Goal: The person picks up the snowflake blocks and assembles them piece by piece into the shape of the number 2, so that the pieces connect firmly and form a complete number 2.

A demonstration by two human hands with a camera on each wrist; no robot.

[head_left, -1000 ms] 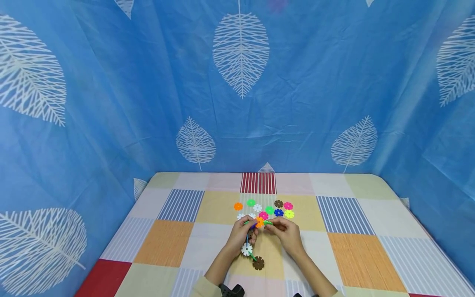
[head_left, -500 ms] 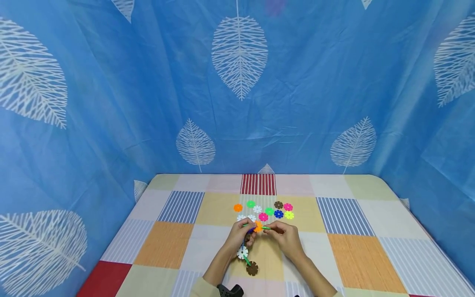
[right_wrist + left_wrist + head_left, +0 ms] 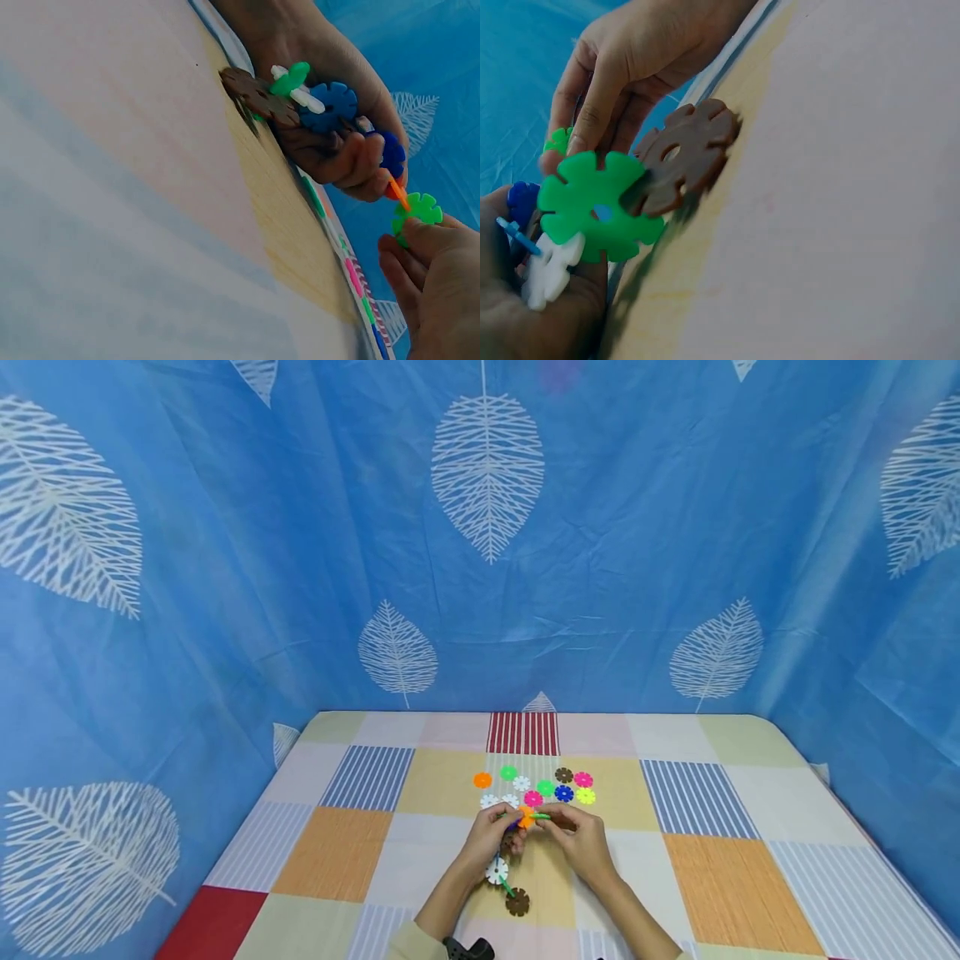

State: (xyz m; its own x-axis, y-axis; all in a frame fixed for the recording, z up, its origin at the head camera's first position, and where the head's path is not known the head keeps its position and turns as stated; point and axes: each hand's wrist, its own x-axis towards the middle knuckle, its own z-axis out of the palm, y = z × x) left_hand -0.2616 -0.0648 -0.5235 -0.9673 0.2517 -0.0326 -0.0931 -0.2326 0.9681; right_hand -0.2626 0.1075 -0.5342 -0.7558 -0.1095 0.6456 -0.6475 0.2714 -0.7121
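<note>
Left hand: the left hand (image 3: 483, 845) has its fingers curled round the disc chain (image 3: 492, 875), near the dark blue disc (image 3: 393, 155).
Right hand: the right hand (image 3: 581, 847) pinches the bright green disc (image 3: 426, 207) with thumb and fingers. The 2 hands are a little apart, with the orange disc (image 3: 527, 817) between them.
Disc chain: flat, smooth, plastic-looking flower rounds with a small hole in the middle and slots cut all round the edge. They slide into each other by the slots, some turned edge-on. It hangs below the left hand, above the near part of the table.
Chain's low end: the white disc (image 3: 496, 870) joins the green disc (image 3: 570, 202), and that joins the brown disc (image 3: 517, 902). The brown disc is close to the cloth; I cannot tell if it touches.
Loose discs: 11 loose discs (image 3: 533, 798) lie flat just past the hands: 3 white, 2 green, 2 pink, 1 orange, 1 brown, 1 blue, 1 yellow.
Tablecloth: the tablecloth (image 3: 742, 885) has plain, striped and wood-look squares. Its far corners are round.
Room: wide cloth lies left and right of the hands, and more lies past the loose discs.
Curtain: the blue curtain (image 3: 600, 527), creased, with white leaves, stands along the back and both sides.
</note>
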